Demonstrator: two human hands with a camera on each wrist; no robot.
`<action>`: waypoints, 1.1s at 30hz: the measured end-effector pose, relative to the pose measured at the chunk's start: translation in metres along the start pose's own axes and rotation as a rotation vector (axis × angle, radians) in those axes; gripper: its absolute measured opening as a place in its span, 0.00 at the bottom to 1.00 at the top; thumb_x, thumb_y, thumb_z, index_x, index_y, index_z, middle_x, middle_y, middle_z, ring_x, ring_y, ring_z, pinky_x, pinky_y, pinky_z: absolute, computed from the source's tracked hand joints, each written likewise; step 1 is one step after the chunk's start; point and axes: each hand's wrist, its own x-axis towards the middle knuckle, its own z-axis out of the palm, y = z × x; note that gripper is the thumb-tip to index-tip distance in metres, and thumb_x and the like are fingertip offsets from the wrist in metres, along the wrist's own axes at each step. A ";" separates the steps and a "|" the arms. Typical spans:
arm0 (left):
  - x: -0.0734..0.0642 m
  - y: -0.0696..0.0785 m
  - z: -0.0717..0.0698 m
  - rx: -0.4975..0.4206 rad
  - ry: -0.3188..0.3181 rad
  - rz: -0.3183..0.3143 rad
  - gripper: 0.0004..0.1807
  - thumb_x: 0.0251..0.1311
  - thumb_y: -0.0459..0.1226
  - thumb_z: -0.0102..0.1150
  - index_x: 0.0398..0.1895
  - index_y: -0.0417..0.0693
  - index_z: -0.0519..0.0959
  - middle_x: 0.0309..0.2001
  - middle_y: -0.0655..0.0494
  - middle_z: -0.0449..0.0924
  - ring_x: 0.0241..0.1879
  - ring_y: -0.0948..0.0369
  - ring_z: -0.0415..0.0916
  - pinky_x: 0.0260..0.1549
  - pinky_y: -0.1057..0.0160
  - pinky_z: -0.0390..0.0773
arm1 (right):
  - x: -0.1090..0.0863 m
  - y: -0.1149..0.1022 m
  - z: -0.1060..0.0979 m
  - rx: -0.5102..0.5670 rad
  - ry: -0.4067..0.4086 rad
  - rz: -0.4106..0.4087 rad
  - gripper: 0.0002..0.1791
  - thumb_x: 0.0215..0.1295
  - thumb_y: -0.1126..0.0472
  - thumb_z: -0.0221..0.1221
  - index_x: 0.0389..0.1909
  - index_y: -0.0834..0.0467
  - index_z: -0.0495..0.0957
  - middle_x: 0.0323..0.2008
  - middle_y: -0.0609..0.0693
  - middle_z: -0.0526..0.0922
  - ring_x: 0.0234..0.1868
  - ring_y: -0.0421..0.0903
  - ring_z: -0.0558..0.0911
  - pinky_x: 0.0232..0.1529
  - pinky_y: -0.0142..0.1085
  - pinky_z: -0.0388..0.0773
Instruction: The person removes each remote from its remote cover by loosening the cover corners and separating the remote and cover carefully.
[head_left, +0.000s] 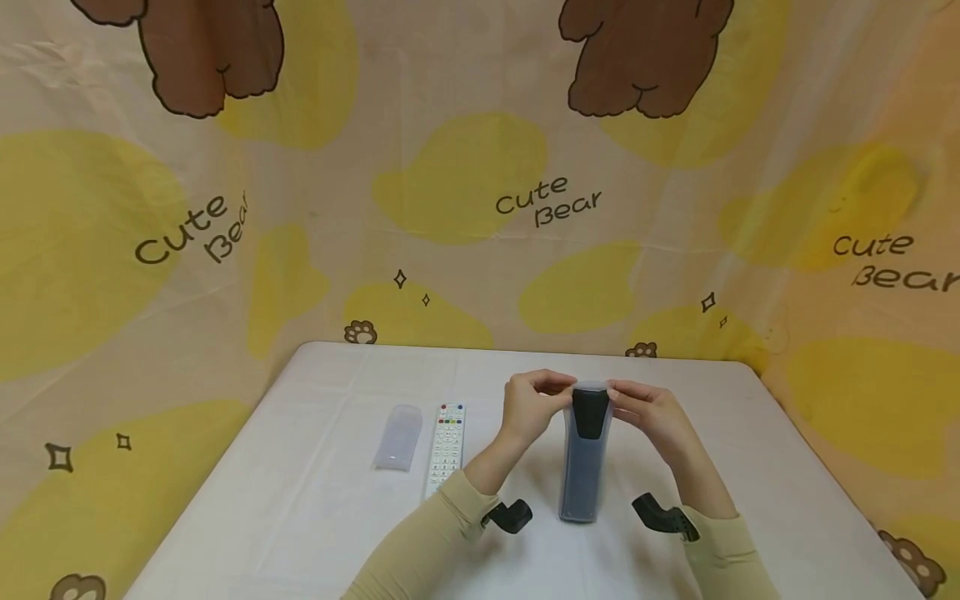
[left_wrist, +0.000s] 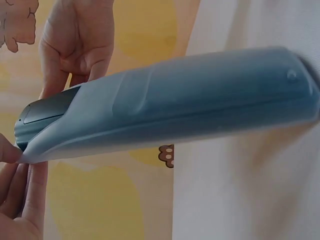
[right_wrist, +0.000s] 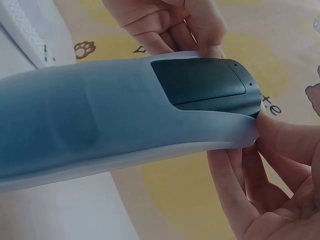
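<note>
A dark remote control (head_left: 591, 412) stands on end inside a translucent, bluish-looking protective sleeve (head_left: 581, 487), its lower end at the tabletop. The cover's cutout leaves the remote's dark top part bare, as the right wrist view shows. My left hand (head_left: 531, 410) pinches the sleeve's upper left edge between thumb and fingers. On the opposite side, my right hand (head_left: 654, 421) pinches the upper right edge. In the left wrist view the sleeve (left_wrist: 200, 95) covers most of the remote's length, and the exposed end (left_wrist: 47, 110) lies between both hands.
Left of my left forearm lies a white remote control (head_left: 448, 437) with many buttons, its lower end partly behind the sleeve cuff. Beside it is another translucent sleeve (head_left: 399, 437), lying flat. The white table (head_left: 300, 508) meets a patterned cloth backdrop (head_left: 450, 192). Black wrist cameras (head_left: 513, 517) project from both cuffs.
</note>
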 end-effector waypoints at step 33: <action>0.002 0.012 -0.009 -0.115 -0.069 -0.070 0.07 0.52 0.30 0.65 0.36 0.41 0.85 0.36 0.46 0.86 0.32 0.62 0.79 0.31 0.69 0.78 | -0.002 -0.012 -0.007 0.109 -0.119 -0.060 0.19 0.66 0.59 0.57 0.55 0.65 0.74 0.43 0.38 0.81 0.46 0.35 0.81 0.49 0.26 0.77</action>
